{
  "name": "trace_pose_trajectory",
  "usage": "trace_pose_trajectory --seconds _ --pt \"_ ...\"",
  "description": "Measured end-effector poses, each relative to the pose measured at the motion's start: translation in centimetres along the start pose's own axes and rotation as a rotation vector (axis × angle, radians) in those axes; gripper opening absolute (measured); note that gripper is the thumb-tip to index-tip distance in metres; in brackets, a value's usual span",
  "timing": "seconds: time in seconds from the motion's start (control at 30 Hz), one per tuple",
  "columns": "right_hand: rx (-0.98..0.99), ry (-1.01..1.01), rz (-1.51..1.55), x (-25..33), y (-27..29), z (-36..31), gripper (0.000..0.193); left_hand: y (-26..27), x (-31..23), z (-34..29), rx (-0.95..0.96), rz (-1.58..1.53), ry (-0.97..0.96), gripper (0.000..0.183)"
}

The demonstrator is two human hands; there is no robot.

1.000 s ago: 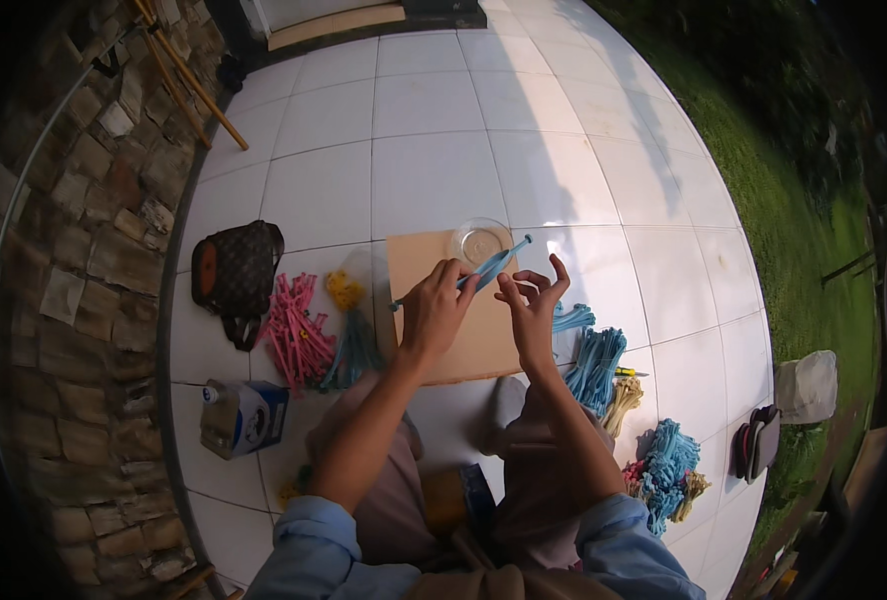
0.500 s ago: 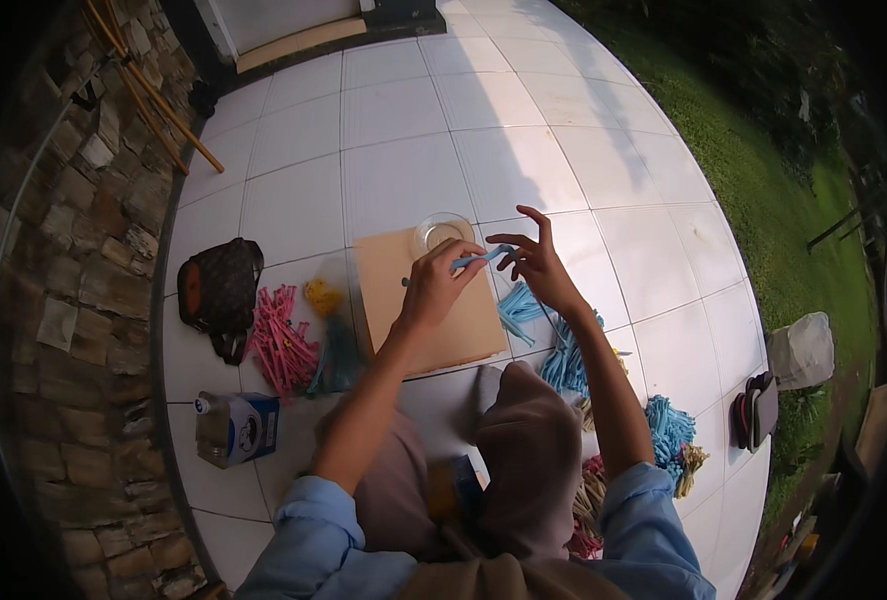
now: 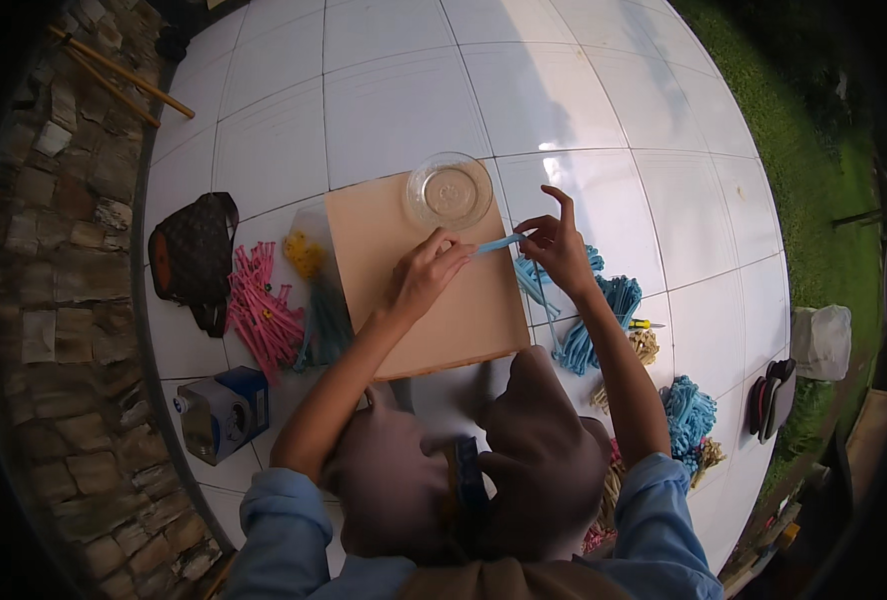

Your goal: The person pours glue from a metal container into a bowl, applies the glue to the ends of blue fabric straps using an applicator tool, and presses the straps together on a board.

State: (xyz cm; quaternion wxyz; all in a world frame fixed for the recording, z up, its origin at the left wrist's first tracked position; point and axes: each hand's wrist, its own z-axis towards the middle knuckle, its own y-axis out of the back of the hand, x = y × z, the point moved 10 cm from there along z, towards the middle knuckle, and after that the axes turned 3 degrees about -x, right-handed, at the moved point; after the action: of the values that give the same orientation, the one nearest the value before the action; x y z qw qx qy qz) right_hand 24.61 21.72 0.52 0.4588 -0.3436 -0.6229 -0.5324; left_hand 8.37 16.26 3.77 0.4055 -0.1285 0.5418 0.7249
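Observation:
A light-blue strip [image 3: 498,244] is stretched almost level between my two hands, above the right part of a tan board [image 3: 374,290]. My left hand [image 3: 427,273] pinches the strip's left end between thumb and fingers. At the other end, my right hand [image 3: 558,248] grips it with thumb and bent fingers while the index finger points up. A thin dark length hangs below my right hand; I cannot make out what it is. Just beyond my left hand, a clear glass dish [image 3: 450,192] rests on the board's far edge. Light-blue strips [image 3: 534,280] lie beside the board under my right hand.
To the left are pink strips [image 3: 266,310], a yellow item [image 3: 305,255], a brown bag [image 3: 196,262] and a blue-and-clear jug [image 3: 222,415]. Blue bundles [image 3: 691,412] and a yellow-handled tool [image 3: 647,324] lie right. A stone wall [image 3: 59,340] borders the left.
The blue strip, bent around my right fingers before, now runs straight between both hands. My hands are slightly farther apart. The view has shifted, showing more of the board and dish.

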Motion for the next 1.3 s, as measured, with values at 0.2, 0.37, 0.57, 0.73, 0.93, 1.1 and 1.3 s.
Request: trace_pose_trajectory --seconds 0.2,0.37,0.57,0.73,0.93,1.1,1.3 --pt "0.052 -0.058 0.036 -1.9 -1.7 2.0 0.073 -0.6 1.8 -1.2 -0.184 0.061 0.024 0.015" --pt "0.064 -0.127 0.092 -2.3 -1.8 2.1 0.074 -0.1 1.2 -0.2 -0.125 0.226 -0.01 0.023" --pt "-0.007 -0.088 0.053 -1.8 -1.5 1.3 0.07 -0.3 1.2 -0.7 -0.129 0.33 -0.055 0.029" --pt "-0.015 -0.049 0.113 -2.2 -1.4 0.8 0.067 -0.4 0.6 -0.6 -0.112 0.395 -0.023 0.031" --pt "0.017 0.061 0.134 -2.2 -1.5 0.2 0.065 -0.6 1.1 -1.2 -0.136 0.382 -0.01 0.034" --pt "-0.015 0.099 0.154 -2.2 -1.5 -0.3 0.064 -0.7 1.6 -1.3 -0.127 0.335 0.024 0.037" --pt "0.004 0.11 0.092 -1.7 -1.7 -0.2 0.06 -0.5 1.7 -1.3 -0.131 0.305 0.023 0.039"
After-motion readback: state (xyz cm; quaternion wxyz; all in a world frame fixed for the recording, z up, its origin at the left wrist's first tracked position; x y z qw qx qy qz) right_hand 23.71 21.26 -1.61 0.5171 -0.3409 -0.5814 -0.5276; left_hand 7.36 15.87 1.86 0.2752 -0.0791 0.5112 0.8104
